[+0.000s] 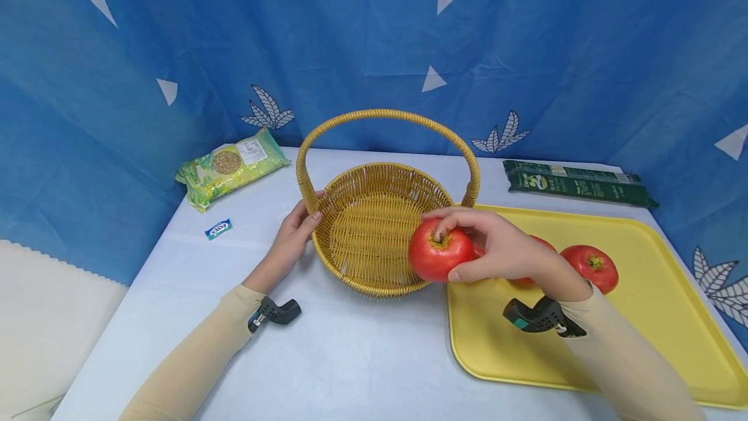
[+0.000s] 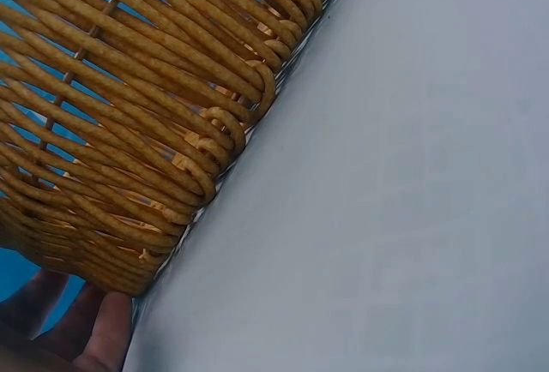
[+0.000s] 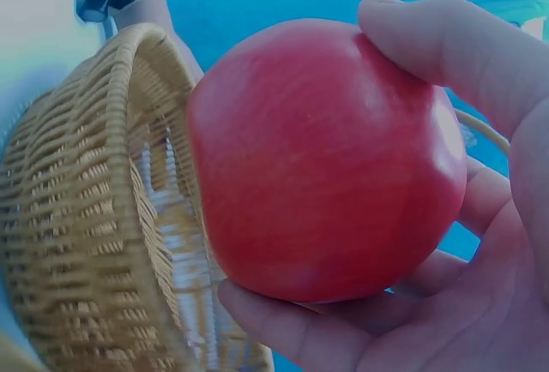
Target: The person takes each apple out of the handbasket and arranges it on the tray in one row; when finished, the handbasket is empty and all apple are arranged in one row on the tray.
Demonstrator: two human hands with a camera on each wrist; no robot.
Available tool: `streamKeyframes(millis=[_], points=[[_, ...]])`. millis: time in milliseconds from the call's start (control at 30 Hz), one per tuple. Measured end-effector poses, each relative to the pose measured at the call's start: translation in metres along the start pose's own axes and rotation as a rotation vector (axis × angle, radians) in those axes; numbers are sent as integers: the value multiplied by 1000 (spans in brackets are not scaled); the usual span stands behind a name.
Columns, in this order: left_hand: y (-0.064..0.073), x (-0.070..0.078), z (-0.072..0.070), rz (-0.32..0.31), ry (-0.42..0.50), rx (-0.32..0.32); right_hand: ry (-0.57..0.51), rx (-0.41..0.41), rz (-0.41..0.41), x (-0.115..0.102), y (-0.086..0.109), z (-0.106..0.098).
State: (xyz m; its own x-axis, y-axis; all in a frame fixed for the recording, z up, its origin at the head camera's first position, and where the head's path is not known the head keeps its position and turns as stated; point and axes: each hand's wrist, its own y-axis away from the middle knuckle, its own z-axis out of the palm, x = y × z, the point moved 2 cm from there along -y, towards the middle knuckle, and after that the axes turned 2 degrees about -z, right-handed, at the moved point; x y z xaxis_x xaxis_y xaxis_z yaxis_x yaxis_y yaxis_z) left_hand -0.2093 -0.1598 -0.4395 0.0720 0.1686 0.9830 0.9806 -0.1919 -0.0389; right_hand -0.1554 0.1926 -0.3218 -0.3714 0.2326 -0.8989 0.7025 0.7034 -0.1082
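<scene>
A woven basket (image 1: 380, 291) with a tall arched handle stands mid-table, its inside bare. My left hand (image 1: 297, 229) grips its left rim near the handle's foot, the thumb over the edge. In the left wrist view, fingertips (image 2: 110, 329) touch the basket's outer wall (image 2: 129, 115). A red apple (image 1: 439, 253) is in my right hand (image 1: 502, 245), over the basket's right front rim. The right wrist view shows thumb and fingers around this apple (image 3: 326, 162), beside the basket's rim (image 3: 129, 81). On the yellow tray (image 1: 660, 317) lies another apple (image 1: 590, 266); more red fruit is partly hidden behind my right hand.
A green and yellow food bag (image 1: 234, 164) lies at the back left, with a small blue and green packet (image 1: 219, 229) in front of it. Behind the tray is a long dark green package (image 1: 578, 184). Blue cloth (image 1: 362, 31) hangs along the table's back.
</scene>
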Motion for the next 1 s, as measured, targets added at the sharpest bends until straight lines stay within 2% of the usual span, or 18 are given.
streamKeyframes(millis=[233,433,567,700,800,867,1000], points=[[1,0,0,2,6,1,47,32,-20,1,29,-14],[0,0,0,-6,0,-2,-27,82,80,3,56,-25],[0,0,0,-7,3,-5,-3,130,57,6,74,-35],[0,0,0,-12,11,-2,63,211,16,14,94,-50],[0,0,-1,-11,10,-3,89,285,17,23,112,-63],[0,0,-1,-12,11,-2,105,339,39,30,125,-72],[0,0,0,-10,9,-2,209,484,122,44,152,-88]])
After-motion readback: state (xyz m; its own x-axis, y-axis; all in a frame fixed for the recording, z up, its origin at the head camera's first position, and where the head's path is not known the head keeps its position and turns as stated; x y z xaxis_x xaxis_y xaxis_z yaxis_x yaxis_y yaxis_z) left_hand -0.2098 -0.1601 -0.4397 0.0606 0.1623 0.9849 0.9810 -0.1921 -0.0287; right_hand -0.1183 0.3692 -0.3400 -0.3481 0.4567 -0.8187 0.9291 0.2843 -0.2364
